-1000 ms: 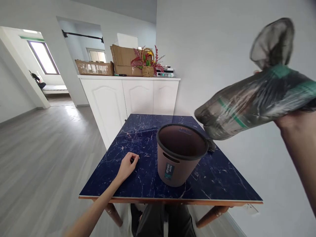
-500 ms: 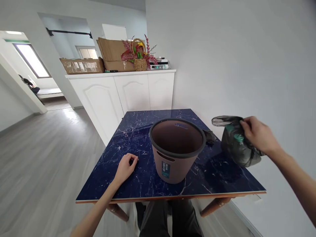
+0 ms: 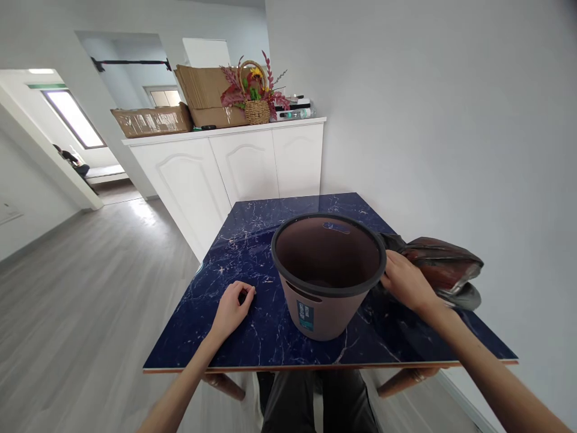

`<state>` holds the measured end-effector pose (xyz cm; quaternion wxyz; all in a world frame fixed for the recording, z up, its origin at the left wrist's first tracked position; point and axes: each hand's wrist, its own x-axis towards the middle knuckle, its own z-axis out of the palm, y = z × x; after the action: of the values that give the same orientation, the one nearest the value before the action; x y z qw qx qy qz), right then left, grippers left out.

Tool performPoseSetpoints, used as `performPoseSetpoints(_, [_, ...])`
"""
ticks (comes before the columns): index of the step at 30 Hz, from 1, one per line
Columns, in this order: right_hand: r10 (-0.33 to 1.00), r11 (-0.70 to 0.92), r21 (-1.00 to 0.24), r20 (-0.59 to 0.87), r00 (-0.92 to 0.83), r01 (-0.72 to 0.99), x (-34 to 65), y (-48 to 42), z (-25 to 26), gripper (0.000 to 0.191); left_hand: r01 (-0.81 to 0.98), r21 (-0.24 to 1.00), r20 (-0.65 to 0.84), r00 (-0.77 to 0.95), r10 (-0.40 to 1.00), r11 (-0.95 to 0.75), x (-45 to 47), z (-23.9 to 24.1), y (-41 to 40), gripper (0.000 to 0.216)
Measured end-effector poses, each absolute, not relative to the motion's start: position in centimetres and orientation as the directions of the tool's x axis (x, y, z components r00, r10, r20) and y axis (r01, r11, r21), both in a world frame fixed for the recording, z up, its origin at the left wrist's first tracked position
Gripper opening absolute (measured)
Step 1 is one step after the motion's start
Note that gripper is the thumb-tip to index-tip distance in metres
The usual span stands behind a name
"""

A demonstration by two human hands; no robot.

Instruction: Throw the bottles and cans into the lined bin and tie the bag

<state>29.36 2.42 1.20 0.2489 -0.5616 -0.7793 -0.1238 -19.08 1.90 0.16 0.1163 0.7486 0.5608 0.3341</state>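
A mauve-brown trash bin [image 3: 322, 319] with a dark rim stands upright on the blue marbled table [image 3: 252, 240]. A teal label and a slotted handle show on its near side. My left hand [image 3: 233, 305] rests on the table to the bin's left, fingers loosely curled around nothing. On the other side, my right hand [image 3: 408, 281] is closed beside the bin's rim, its fingertips partly hidden. It appears to grip a black plastic bag [image 3: 444, 264], which bulges out to the right and shows something reddish-brown through the film.
A white cabinet [image 3: 252, 162] stands beyond the table, topped by cardboard boxes [image 3: 153, 122], a flower basket [image 3: 256, 112] and a plastic bottle [image 3: 298, 113]. The wall [image 3: 428, 120] runs close along the table's right side.
My right hand has moved left and lower, from clear of the table's right part to the bin's rim. The black bag has turned and come lower. My left hand stays put.
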Motion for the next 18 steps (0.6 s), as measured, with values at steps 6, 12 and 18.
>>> performPoseSetpoints(6, [0.782, 0.320, -0.167, 0.602, -0.161, 0.932, 26.2, -1.7, 1.7, 0.052, 0.744, 0.571, 0.372, 0.143, 0.917, -0.348, -19.1, 0.1, 1.9, 0.035])
performPoseSetpoints(12, [0.870, 0.319, -0.489, 0.492, -0.046, 0.812, 21.5, -7.6, 1.4, 0.064, 0.740, 0.579, 0.370, 0.137, 0.919, -0.343, -19.0, 0.2, 1.8, 0.035])
performPoseSetpoints(18, [0.951, 0.177, -0.686, 0.303, 0.056, 0.705, 17.5, -10.0, -2.1, 0.070, 0.738, 0.587, 0.354, 0.136, 0.925, -0.333, -18.9, 0.3, 1.7, 0.037])
